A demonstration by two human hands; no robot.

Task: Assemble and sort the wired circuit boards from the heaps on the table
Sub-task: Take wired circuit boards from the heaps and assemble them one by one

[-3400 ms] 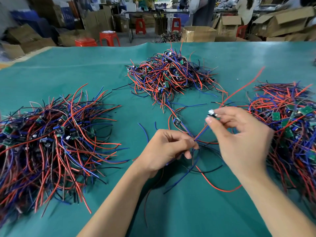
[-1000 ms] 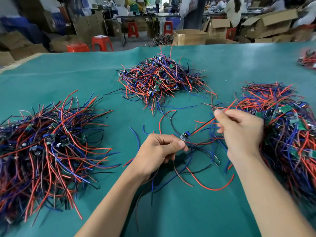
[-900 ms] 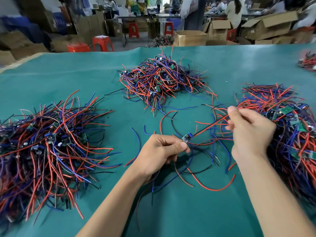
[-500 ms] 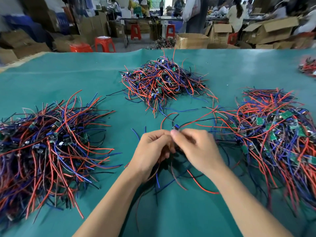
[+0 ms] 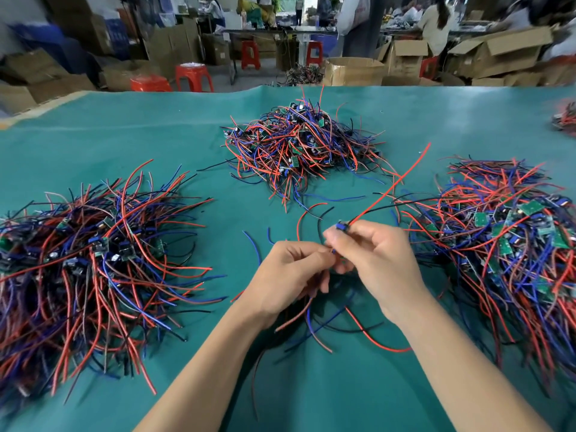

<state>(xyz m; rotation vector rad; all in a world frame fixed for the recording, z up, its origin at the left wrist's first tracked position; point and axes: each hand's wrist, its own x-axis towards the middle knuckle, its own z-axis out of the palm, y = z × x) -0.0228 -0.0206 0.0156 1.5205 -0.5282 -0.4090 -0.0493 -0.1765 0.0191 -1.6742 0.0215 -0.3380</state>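
A small blue-capped wired board (image 5: pixel 340 227), pinched between right hand (image 5: pixel 378 263) and left hand (image 5: pixel 288 275), sits mid-assembly above the green table (image 5: pixel 311 385); three large heaps (image 5: pixel 299 141) around it suggest most sorting remains

A small assembly workshop or factory floor. The wide surface (image 5: pixel 124 145) is draped in green cloth and piled with heaps of wired circuit boards (image 5: pixel 299 141). Toward twelve o'clock stand open cardboard boxes (image 5: pixel 352 71), red plastic stools (image 5: pixel 193 77) and another work table (image 5: pixel 280 32), with people (image 5: pixel 436 20) bent over their work at one o'clock.
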